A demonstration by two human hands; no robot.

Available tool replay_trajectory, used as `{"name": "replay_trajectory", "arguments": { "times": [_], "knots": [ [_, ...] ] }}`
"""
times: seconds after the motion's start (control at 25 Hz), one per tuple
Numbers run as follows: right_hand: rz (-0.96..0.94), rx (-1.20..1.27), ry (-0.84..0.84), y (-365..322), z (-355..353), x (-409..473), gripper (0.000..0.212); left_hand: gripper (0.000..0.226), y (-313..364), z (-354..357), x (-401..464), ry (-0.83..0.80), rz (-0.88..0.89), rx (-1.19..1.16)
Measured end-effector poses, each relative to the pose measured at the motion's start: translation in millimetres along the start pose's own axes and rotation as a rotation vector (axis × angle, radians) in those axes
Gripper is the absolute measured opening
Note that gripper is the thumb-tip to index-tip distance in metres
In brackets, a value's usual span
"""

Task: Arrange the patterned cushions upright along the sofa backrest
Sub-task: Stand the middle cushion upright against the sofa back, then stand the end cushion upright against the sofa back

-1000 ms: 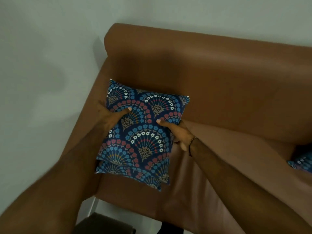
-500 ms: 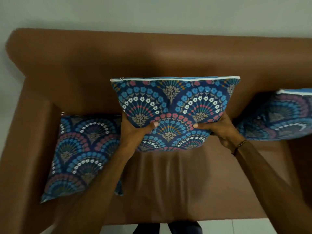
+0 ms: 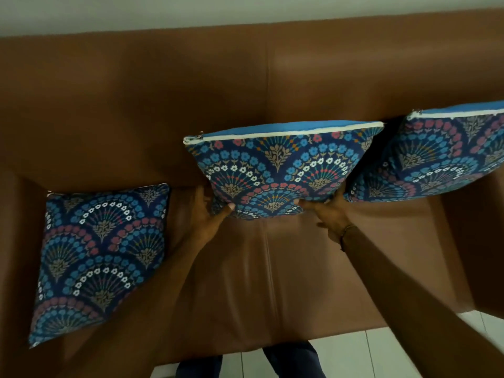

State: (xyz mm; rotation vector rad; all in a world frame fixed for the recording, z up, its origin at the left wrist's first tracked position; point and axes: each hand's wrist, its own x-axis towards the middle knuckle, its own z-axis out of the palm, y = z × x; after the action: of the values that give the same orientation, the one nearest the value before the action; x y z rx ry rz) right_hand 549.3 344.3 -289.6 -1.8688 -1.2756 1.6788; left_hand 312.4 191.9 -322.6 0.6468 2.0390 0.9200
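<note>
Three blue fan-patterned cushions are on the brown sofa (image 3: 272,282). The middle cushion (image 3: 281,165) stands upright against the backrest (image 3: 191,99), zip edge on top. My left hand (image 3: 207,214) grips its lower left corner, thumb on the front. My right hand (image 3: 327,211) holds its lower right corner. The right cushion (image 3: 436,156) leans upright against the backrest, touching the middle one. The left cushion (image 3: 101,255) lies tilted back on the seat by the left armrest.
Sofa armrests close in the seat at the left (image 3: 13,241) and right (image 3: 477,241). A grey wall (image 3: 245,9) rises behind the backrest. White floor tiles (image 3: 354,350) and my legs (image 3: 289,358) show at the bottom.
The middle cushion has moved back and down against the backrest between the other two. My view has shifted closer and to the right.
</note>
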Motion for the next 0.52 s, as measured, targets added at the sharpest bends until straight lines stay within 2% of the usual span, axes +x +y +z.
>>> {"name": "replay_trajectory", "arguments": {
  "times": [0.04, 0.08, 0.16, 0.2, 0.24, 0.32, 0.36, 0.44, 0.52],
  "knots": [
    [0.102, -0.017, 0.002, 10.5, 12.8, -8.8, 0.054, 0.075, -15.7, -11.3, -2.7, 0.018, 0.021, 0.127],
    [0.234, -0.055, -0.014, 19.9, 28.4, -18.6, 0.06, 0.074, -33.0, -26.7, -4.7, 0.049, 0.044, 0.286],
    [0.403, -0.169, -0.113, 40.0, 64.1, -35.4, 0.097, 0.073, -70.5, -66.0, -7.5, 0.16, 0.054, 0.563],
    [0.417, -0.207, -0.204, 45.3, 88.5, -42.4, 0.098, 0.073, -91.2, -91.3, -8.3, 0.225, 0.034, 0.627],
    [0.413, -0.233, -0.306, 47.9, 113.9, -48.0, 0.085, 0.075, -107.4, -117.0, -11.0, 0.278, -0.011, 0.647],
    [0.402, -0.279, -0.469, 37.8, 172.6, -68.8, 0.031, 0.087, -135.6, -167.1, -13.7, 0.344, -0.112, 0.61],
    [0.424, -0.288, -0.518, 31.3, 203.3, -80.0, 0.021, 0.094, -145.7, -189.3, -14.8, 0.354, -0.167, 0.58],
    [0.476, -0.304, -0.598, 21.5, 269.4, -98.5, 0.036, 0.11, -165.6, -232.4, -11.6, 0.362, -0.283, 0.482],
    [0.475, -0.293, -0.666, 13.1, 322.1, -114.6, 0.059, 0.129, -181.0, -265.2, -0.8, 0.333, -0.446, 0.244]
  ]
}}
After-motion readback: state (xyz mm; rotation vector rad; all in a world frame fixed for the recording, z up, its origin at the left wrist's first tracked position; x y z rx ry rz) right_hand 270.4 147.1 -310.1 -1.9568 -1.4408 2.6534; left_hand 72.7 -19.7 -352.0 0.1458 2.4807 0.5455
